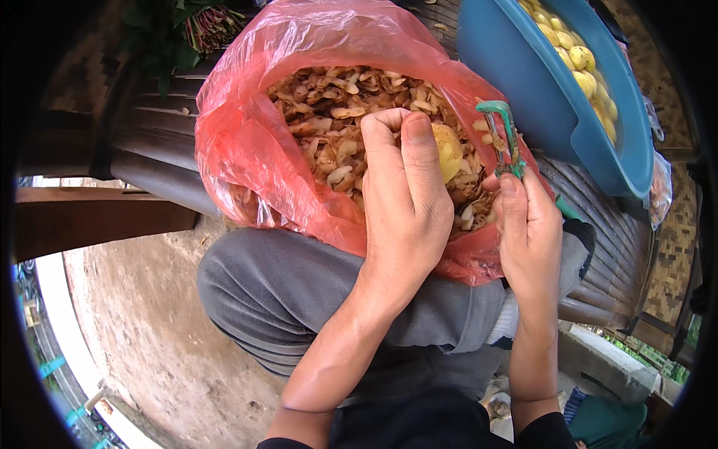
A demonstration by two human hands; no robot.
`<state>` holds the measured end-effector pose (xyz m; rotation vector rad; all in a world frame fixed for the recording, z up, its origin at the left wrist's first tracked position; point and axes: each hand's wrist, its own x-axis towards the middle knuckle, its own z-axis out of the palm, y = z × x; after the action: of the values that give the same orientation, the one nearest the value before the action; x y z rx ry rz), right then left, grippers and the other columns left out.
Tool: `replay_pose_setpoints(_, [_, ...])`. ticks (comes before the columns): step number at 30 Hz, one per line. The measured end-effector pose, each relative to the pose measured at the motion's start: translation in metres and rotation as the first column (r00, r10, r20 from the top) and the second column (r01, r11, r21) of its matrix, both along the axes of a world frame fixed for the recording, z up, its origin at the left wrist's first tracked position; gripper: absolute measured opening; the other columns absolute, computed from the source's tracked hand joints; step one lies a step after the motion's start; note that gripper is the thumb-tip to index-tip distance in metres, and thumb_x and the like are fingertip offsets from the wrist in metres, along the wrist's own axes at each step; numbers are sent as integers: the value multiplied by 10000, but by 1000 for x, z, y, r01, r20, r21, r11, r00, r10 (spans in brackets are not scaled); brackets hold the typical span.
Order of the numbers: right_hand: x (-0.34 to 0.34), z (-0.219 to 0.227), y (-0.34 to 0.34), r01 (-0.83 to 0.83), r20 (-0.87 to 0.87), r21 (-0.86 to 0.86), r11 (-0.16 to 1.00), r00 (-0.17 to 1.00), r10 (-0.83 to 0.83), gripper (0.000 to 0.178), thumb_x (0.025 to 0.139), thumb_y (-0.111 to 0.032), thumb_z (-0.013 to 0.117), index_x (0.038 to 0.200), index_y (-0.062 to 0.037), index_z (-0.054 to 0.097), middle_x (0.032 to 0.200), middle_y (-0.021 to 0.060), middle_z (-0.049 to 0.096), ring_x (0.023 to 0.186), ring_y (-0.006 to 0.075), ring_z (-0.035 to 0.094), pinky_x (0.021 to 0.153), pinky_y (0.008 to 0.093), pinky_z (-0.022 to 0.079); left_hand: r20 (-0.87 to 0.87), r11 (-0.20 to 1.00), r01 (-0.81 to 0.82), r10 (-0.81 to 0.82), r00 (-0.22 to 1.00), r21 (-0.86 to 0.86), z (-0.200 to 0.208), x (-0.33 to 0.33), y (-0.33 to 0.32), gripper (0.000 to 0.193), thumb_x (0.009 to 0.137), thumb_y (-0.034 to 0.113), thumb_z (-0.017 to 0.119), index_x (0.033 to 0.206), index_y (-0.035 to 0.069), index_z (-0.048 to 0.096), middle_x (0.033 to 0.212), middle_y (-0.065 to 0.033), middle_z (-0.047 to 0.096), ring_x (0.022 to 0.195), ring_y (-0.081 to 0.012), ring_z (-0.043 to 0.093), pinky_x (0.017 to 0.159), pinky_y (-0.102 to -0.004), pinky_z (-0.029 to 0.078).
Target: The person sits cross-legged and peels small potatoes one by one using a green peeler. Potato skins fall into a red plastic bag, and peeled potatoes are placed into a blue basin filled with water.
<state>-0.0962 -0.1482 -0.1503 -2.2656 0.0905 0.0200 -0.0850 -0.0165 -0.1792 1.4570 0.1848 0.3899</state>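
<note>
My left hand [407, 187] is closed round a peeled yellow potato [446, 152], which shows past the thumb on its right side. To its right, my right hand [529, 224] grips a green-handled peeler [507, 135], its head pointing up and away from me. Bits of peel cling to the peeler. Both hands are above a red plastic bag [247, 142] that lies open, full of brown and pale potato peelings [344, 108]. The potato and the peeler are apart.
A blue basin [516, 82] of peeled potatoes [582, 58] stands at the far right on the dark slatted bamboo bench [153, 152]. Leafy greens with reddish stems [213, 28] lie at the far left. My bent leg [284, 292] in grey trousers is just in front of the bag.
</note>
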Motion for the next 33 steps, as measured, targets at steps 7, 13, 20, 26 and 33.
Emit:
replay_pose_setpoints(7, [-22, 0, -8, 42, -235, 650, 758, 961, 148, 438, 1079, -402, 393, 1007, 1, 548, 628, -31, 421, 484, 19, 359, 417, 177, 281, -70, 977, 186, -193, 979, -102, 6, -2, -1, 448, 1094, 408, 264, 1108, 39, 517, 945, -59, 542, 805, -111, 509, 720, -264, 456])
replay_pose_setpoints(13, [-22, 3, -6, -40, 20, 392, 919, 999, 35, 281, 1066, -261, 478, 1013, 5, 550, 654, 12, 484, 590, 72, 433, 525, 265, 368, 77, 916, 365, -357, 931, -168, 10, -7, 1, 356, 853, 156, 786, 1099, 5, 579, 996, -83, 667, 883, -125, 623, 782, -288, 515])
replay_pose_setpoints(20, [-24, -4, -8, -70, 222, 140, 988, 974, 38, 219, 1028, -200, 546, 1023, 17, 571, 702, 144, 563, 583, 217, 507, 576, 346, 453, 186, 948, 296, -313, 931, 112, 7, -3, 1, 239, 832, 46, 763, 1028, 7, 631, 961, -48, 651, 876, -123, 615, 783, -257, 497])
replay_pose_setpoints(26, [-26, -2, -7, -78, 200, 181, 980, 979, 41, 216, 1027, -197, 547, 1042, 16, 578, 708, 139, 574, 587, 210, 511, 580, 338, 455, 44, 924, 383, -382, 923, 1, 6, -6, 2, 176, 882, 22, 711, 1035, 8, 626, 975, -12, 630, 869, -62, 576, 772, -219, 490])
replay_pose_setpoints(33, [-24, 0, -9, -65, 162, 218, 974, 986, 29, 201, 1024, -183, 554, 1034, 15, 582, 725, 135, 574, 594, 200, 502, 576, 327, 443, 108, 928, 373, -369, 923, -13, 5, -5, -1, 185, 835, 58, 718, 992, 2, 637, 901, -111, 640, 828, -219, 637, 766, -328, 501])
